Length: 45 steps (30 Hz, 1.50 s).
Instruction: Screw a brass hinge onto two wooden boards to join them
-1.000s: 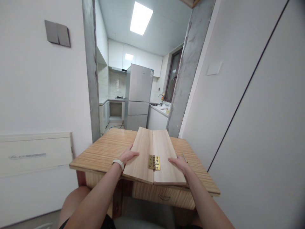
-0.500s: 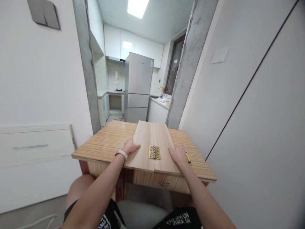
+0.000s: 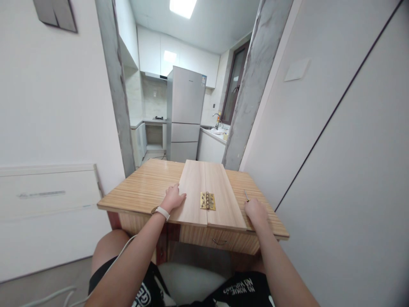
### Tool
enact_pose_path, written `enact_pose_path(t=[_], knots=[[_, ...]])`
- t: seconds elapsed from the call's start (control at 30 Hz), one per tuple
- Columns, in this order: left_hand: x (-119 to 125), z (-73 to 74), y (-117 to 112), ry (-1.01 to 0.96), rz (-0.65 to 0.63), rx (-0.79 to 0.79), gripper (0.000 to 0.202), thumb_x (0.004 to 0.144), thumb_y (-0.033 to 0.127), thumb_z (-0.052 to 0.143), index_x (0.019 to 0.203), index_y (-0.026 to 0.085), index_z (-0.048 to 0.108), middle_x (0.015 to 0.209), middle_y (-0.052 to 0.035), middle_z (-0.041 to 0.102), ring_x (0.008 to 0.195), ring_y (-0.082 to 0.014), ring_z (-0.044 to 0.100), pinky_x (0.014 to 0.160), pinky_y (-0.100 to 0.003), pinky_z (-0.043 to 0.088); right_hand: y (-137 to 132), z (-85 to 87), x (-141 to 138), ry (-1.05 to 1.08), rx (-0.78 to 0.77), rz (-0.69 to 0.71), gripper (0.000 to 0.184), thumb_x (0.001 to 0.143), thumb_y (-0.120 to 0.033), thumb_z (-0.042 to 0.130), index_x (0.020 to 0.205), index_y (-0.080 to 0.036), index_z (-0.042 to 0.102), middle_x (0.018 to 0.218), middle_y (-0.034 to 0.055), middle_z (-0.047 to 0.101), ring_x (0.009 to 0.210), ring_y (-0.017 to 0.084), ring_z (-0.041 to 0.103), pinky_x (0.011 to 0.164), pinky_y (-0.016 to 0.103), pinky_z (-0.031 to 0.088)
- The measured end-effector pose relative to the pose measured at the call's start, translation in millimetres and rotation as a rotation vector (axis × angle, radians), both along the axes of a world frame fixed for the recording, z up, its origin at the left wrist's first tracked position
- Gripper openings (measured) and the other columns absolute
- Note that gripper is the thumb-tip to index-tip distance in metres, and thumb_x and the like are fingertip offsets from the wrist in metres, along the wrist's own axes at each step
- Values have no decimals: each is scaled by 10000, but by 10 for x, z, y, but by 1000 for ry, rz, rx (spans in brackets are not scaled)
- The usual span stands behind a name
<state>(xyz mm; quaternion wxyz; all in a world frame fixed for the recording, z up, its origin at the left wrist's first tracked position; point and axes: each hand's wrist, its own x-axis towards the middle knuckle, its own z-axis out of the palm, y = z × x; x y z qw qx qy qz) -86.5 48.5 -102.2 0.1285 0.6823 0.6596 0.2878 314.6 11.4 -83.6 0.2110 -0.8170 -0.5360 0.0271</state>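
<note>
Two pale wooden boards (image 3: 198, 187) lie side by side on the striped wooden table (image 3: 143, 189), joined near their front end by a brass hinge (image 3: 207, 200). My left hand (image 3: 173, 198), a white band on its wrist, rests flat with fingers spread on the left board's outer edge. My right hand (image 3: 255, 210) is off the boards, on the table to their right. Its fingers curl over the handle of a screwdriver (image 3: 246, 195), whose metal shaft sticks out beyond the hand.
The table has a front drawer with a handle (image 3: 219, 243), and my knees and a grey seat (image 3: 188, 281) are below it. A white wall is close on the right. Behind the table a doorway opens to a kitchen with a fridge (image 3: 185, 115).
My right hand has left the right board and moved right onto the screwdriver, covering its handle. The left hand stays on the left board. The view has tilted slightly down.
</note>
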Motion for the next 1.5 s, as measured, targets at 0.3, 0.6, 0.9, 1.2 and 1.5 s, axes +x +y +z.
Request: enact_pose_path(t=[0.3,0.6,0.9,1.2,1.5], knots=[[100,-78,-69,90,-22,35,628,901,347,614,1465,92,505,1400,-216,619,1363,-327,524,1155,-416,295,-129,129,-581,-117,-50,21,512,1041,-535,366,1178,-161,689,1035,196,735,1022,326,716,883,424,516],[180,-102,-130,38,-45,105,587,895,321,632,1438,120,537,1408,-185,629,1349,-306,542,1167,-421,278,-292,-3,-721,-234,-84,42,505,1026,-514,412,1075,-155,764,1069,206,743,982,314,726,836,400,528],[960,-115,-197,-30,-159,122,580,905,348,596,1431,107,552,1372,-196,638,1318,-326,538,1151,-431,288,-350,-40,80,-274,-52,-62,529,1015,-522,404,1026,-150,780,1023,206,758,971,316,733,833,392,536],[1638,-23,-271,-42,-330,61,641,895,387,599,1468,109,520,1387,-204,628,1325,-327,539,1168,-429,287,-409,-73,959,-288,-139,-118,559,1011,-565,350,1041,-206,778,1087,183,754,1011,327,728,840,427,557],[1812,17,-206,-85,-449,-26,720,867,388,637,1504,94,476,1490,-195,554,1403,-312,485,1208,-388,287,-352,-3,1448,-245,-217,-103,599,989,-640,354,1084,-213,763,1124,182,746,1085,361,701,896,475,540]])
